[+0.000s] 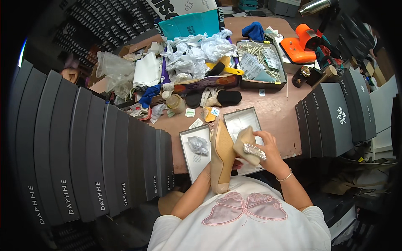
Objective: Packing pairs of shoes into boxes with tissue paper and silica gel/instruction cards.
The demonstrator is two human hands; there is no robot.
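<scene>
A beige flat shoe [222, 152] stands on end with its tan sole turned up, its heel close to my shirt. My left hand [207, 172] grips it from behind; the shoe hides most of the fingers. To its right, my right hand [269, 151] pinches a second beige shoe [245, 140], which has a sparkling silver band across it. Below the shoes lie two parts of a shoebox: an open tray [193, 168] with a crumpled tissue ball [198, 145], and another tray [253, 116] lined with white paper.
Stacked dark grey shoeboxes [88, 154] wall the left side; more shoeboxes [331, 119] stand at right. Behind are a bin of crumpled tissue [197, 52], a box of sticks and labels [261, 62], an orange tool [299, 46], a jar [175, 103] and black pads [229, 98].
</scene>
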